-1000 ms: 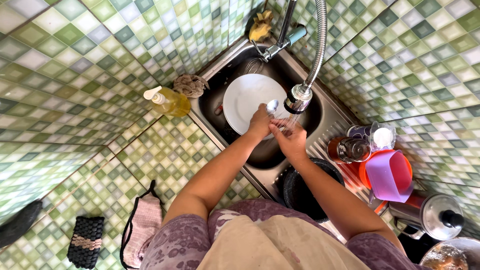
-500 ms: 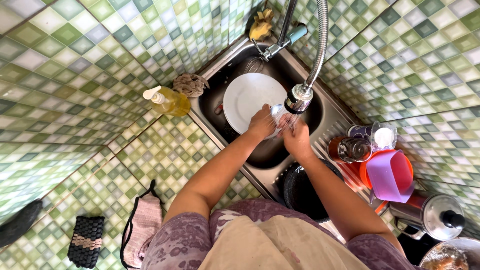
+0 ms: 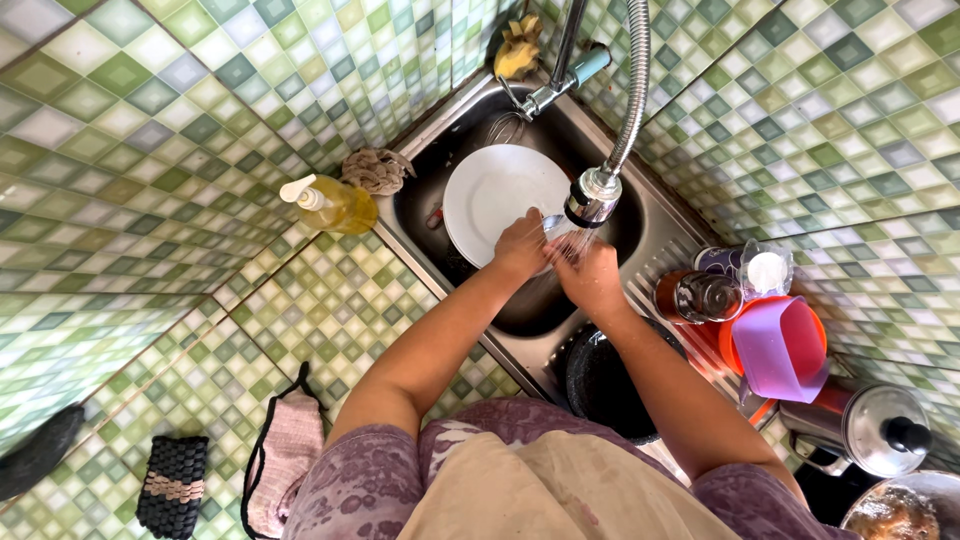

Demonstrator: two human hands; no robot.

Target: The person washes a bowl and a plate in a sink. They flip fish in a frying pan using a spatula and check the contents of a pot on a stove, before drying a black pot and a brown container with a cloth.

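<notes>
Both my hands are under the running water, right at the middle of the view. My left hand (image 3: 520,245) is curled closed around a small clear glass (image 3: 552,226), which sits between my two hands just below the faucet head (image 3: 592,197). My right hand (image 3: 590,275) is at four o'clock from the glass, fingers bent and pressed against it; whether they wrap round it or only rub it, I cannot tell, the spray blurs that part.

Behind my left hand, at eleven o'clock, a white plate (image 3: 490,195) lies in the steel sink (image 3: 660,235). The bendy metal hose (image 3: 630,90) climbs away at twelve o'clock, and a yellow rag (image 3: 518,47) is tucked up by the tap.

Out at nine o'clock on the green tiled counter (image 3: 330,300) stands a pump bottle (image 3: 330,203), clear with yellow liquid and a white pump top, and a brownish scrubber (image 3: 375,170) just beside it.

Over at three o'clock on the drain board: a brown glass jar (image 3: 695,297), a clear plastic tub with a white lid (image 3: 765,270), and a purple cup (image 3: 780,350) sitting in an orange bowl (image 3: 745,345). At four o'clock, a metal pot with a black-knobbed lid (image 3: 880,430). A dark pan (image 3: 605,385) sits at five o'clock, near my right forearm.

Down at seven o'clock, a pink cloth (image 3: 285,460) and a black knitted pad (image 3: 172,485) lie on the tiles.
</notes>
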